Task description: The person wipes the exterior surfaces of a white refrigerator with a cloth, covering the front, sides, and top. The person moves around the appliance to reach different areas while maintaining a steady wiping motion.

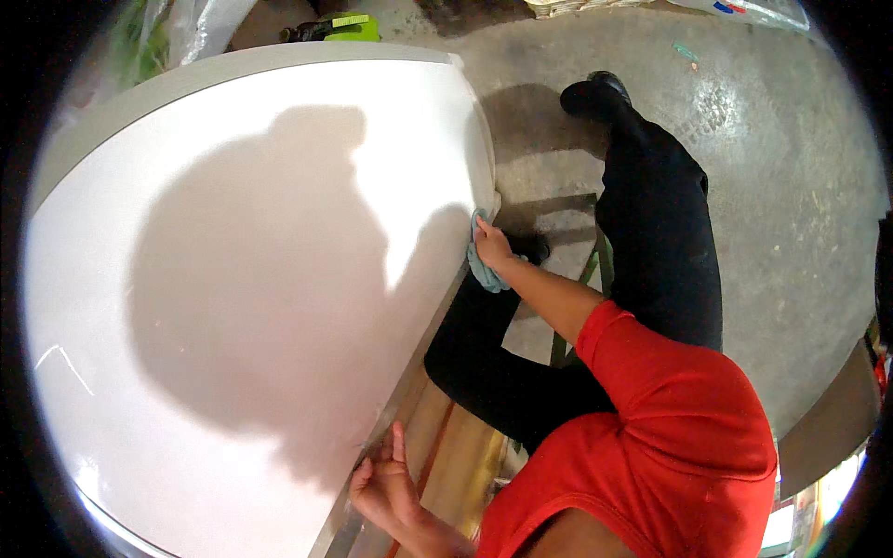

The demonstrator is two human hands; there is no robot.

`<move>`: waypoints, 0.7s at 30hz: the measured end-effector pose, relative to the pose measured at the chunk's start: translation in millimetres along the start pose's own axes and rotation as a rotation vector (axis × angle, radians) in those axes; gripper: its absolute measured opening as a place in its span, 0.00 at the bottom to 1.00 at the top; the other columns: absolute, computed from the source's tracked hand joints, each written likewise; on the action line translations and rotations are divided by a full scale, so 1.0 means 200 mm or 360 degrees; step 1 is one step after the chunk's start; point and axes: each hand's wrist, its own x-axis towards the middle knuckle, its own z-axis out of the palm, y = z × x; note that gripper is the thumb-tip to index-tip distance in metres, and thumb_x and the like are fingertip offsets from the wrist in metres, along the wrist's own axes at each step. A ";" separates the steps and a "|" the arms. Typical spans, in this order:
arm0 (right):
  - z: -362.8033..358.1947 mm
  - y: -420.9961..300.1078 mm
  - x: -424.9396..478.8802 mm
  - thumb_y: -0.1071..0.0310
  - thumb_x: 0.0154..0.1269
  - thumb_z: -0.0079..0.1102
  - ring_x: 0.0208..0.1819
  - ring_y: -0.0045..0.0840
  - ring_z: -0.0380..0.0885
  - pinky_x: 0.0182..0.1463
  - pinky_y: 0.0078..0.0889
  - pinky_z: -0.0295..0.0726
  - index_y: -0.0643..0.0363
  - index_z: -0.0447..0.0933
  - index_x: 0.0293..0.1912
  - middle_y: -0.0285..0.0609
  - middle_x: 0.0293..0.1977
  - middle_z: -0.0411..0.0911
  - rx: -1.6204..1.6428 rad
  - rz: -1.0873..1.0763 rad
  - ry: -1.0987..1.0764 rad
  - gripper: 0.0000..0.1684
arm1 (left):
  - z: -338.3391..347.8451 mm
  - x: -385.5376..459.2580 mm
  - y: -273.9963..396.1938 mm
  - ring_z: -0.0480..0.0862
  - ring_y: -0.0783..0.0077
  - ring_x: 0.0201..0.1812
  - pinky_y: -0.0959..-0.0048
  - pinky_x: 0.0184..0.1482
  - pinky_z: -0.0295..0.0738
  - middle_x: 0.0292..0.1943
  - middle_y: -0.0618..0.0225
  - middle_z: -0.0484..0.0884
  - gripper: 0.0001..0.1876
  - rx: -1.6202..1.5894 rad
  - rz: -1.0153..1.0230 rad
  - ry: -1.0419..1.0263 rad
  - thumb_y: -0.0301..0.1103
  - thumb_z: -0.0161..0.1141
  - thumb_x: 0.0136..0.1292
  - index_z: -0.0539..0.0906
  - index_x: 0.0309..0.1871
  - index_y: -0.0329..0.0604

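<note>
A large white panel [258, 279] with a glossy face and a thin edge lies before me, my shadow falling across it. My right hand [492, 245] holds a folded grey-green cloth [481, 270] against the panel's right edge, near its far corner. Lower down, my left hand [388, 481] is at the panel's near edge strip [404, 390], palm turned partly up. One finger points away from me and the thumb is close to the edge. Whether the left fingers grip the edge or only touch it cannot be made out.
Wooden boards [460, 453] lie beneath the panel's near edge. My legs in black trousers [663, 230] are beside it, over a concrete floor [781, 195]. A bright green object [356, 28] and clear plastic wrapping [209, 28] lie beyond the far edge. A brown board [830, 418] is at right.
</note>
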 end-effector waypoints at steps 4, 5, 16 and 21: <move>-0.04 -0.14 -0.01 0.60 0.72 0.44 0.45 0.35 0.76 0.49 0.36 0.73 0.54 0.63 0.65 0.55 0.44 0.76 0.0230 -0.0179 0.0044 0.25 | 0.01 -0.01 -0.02 0.61 0.45 0.66 0.31 0.66 0.47 0.63 0.46 0.64 0.32 0.0000 0.0068 0.0124 0.13 0.49 0.44 0.65 0.60 0.26; -0.04 -0.16 0.00 0.61 0.72 0.44 0.44 0.36 0.76 0.50 0.36 0.72 0.54 0.64 0.65 0.54 0.43 0.77 0.0165 -0.0309 0.0236 0.24 | 0.00 -0.01 -0.03 0.61 0.45 0.66 0.31 0.66 0.47 0.63 0.46 0.64 0.32 -0.0015 0.0067 0.0134 0.13 0.49 0.44 0.65 0.60 0.26; 0.01 0.01 -0.02 0.64 0.69 0.46 0.52 0.45 0.72 0.56 0.39 0.70 0.55 0.68 0.61 0.56 0.50 0.73 -0.0094 -0.0307 0.0287 0.22 | 0.04 -0.01 0.00 0.62 0.44 0.65 0.30 0.66 0.47 0.61 0.48 0.67 0.31 -0.0074 -0.0021 0.0125 0.13 0.48 0.46 0.66 0.60 0.29; -0.03 -0.20 -0.01 0.64 0.67 0.43 0.53 0.51 0.70 0.56 0.43 0.69 0.51 0.68 0.61 0.60 0.52 0.69 0.0074 -0.0557 0.0457 0.24 | -0.01 -0.02 -0.02 0.64 0.48 0.65 0.30 0.66 0.47 0.59 0.47 0.68 0.29 -0.0017 0.0038 0.0086 0.13 0.48 0.46 0.67 0.57 0.26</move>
